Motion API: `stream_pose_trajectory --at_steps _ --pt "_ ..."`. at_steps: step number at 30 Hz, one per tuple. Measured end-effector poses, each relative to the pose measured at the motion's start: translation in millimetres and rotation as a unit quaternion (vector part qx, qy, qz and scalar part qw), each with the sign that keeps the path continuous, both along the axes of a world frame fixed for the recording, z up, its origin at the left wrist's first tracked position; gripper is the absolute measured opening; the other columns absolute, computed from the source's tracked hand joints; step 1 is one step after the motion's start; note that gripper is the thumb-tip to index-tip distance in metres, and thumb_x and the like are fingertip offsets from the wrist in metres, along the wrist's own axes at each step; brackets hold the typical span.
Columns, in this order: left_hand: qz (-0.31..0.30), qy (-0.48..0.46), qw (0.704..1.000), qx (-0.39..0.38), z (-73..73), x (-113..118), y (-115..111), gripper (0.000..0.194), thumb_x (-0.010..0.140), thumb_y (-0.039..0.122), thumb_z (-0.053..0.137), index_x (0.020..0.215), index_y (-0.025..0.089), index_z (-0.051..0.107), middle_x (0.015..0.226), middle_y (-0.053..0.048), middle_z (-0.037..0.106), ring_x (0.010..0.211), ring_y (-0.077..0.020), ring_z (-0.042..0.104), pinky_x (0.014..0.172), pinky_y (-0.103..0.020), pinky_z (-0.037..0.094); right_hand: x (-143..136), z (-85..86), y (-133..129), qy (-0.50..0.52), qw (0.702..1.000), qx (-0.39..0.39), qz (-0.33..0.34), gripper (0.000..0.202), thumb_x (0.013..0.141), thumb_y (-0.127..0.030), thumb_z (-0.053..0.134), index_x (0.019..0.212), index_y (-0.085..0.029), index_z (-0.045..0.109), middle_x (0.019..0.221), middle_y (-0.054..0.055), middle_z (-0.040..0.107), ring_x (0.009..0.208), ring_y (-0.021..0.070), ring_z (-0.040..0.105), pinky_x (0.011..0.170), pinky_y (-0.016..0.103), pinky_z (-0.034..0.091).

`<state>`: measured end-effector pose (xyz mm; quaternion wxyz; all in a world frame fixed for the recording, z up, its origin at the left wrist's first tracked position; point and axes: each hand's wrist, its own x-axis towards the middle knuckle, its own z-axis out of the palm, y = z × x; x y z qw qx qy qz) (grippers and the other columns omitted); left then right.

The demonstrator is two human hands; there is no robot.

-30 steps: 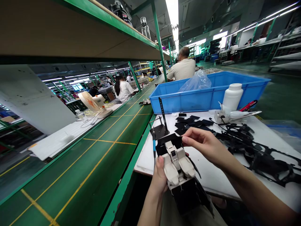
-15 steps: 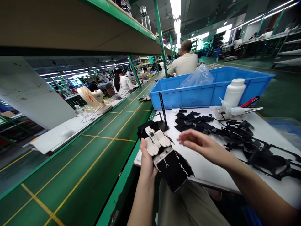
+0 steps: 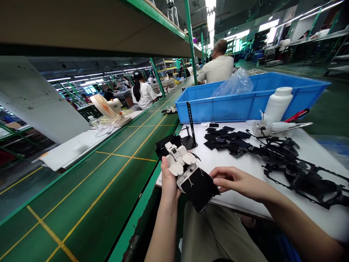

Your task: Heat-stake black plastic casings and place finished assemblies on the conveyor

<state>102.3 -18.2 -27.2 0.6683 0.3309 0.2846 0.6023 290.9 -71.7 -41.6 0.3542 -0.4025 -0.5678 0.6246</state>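
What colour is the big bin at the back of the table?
The bin is blue, clearest in the head view.

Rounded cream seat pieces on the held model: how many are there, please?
2. One seat piece is next to the left hand; the other seat piece is across the raised middle piece, nearer the right hand. More may be hidden under the black panel.

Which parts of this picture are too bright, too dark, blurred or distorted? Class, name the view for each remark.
Head view: the ceiling light strip is blown out to white.
Head view: the shelf underside sinks into shadow, and the black panel shows little surface detail.
Head view: the worktop softens towards the lower right corner, and wide-angle stretching shows near the edges.
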Motion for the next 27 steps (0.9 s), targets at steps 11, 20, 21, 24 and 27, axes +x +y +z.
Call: stream_pose_trajectory --at_steps 11,20,21,24,27 --pt "-0.055 -0.008 0.996 -0.069 4.7 -5.4 -2.0 0.073 0.075 0.072 0.048 0.108 0.009 0.065 0.089 -0.014 0.072 0.09 -0.0306 0.067 0.083 -0.041 0.052 -3.9 -6.4 10.4 0.038 0.996 0.006 0.075 0.036 0.083 -0.038 0.065 0.11 -0.014 0.066 0.096 0.006 0.065 0.089 0.0189 0.057 0.081 0.03 0.046" --pt "-0.06 -0.016 0.995 -0.079 -3.9 -29.6 16.8 0.072 0.082 0.072 0.033 0.095 0.009 0.067 0.081 -0.013 0.07 0.083 -0.028 0.067 0.076 -0.041 0.055 -30.8 -1.5 32.4 0.07 0.993 -0.049 0.076 0.028 0.078 -0.035 0.068 0.094 -0.012 0.07 0.089 0.004 0.064 0.081 0.0135 0.059 0.08 0.027 0.049" --pt "-0.053 -0.019 0.995 -0.081 -3.8 -34.3 19.7 0.072 0.083 0.071 0.032 0.095 0.009 0.067 0.081 -0.013 0.07 0.083 -0.0279 0.067 0.076 -0.041 0.055 -35.3 -1.2 38.2 0.075 0.992 -0.059 0.079 0.029 0.077 -0.035 0.069 0.093 -0.011 0.069 0.087 0.004 0.064 0.079 0.013 0.059 0.08 0.027 0.049" --pt "-0.021 -0.029 0.995 -0.089 -5.3 -54.7 30.0 0.076 0.083 0.072 0.029 0.101 0.008 0.065 0.084 -0.015 0.069 0.084 -0.0292 0.067 0.078 -0.044 0.055 -51.4 -0.5 59.0 0.089 0.988 -0.08 0.099 0.029 0.073 -0.035 0.071 0.087 -0.01 0.067 0.081 0.004 0.064 0.073 0.0111 0.06 0.076 0.025 0.049" --pt "-0.017 -0.042 0.995 -0.085 -16.5 -84.2 41.9 0.082 0.08 0.077 0.026 0.112 0.01 0.062 0.095 -0.017 0.069 0.095 -0.0324 0.065 0.084 -0.049 0.052 -73.4 0.1 80.1 0.097 0.984 -0.089 0.123 0.031 0.069 -0.038 0.071 0.083 -0.011 0.063 0.078 0.004 0.062 0.07 0.0108 0.06 0.076 0.026 0.051"
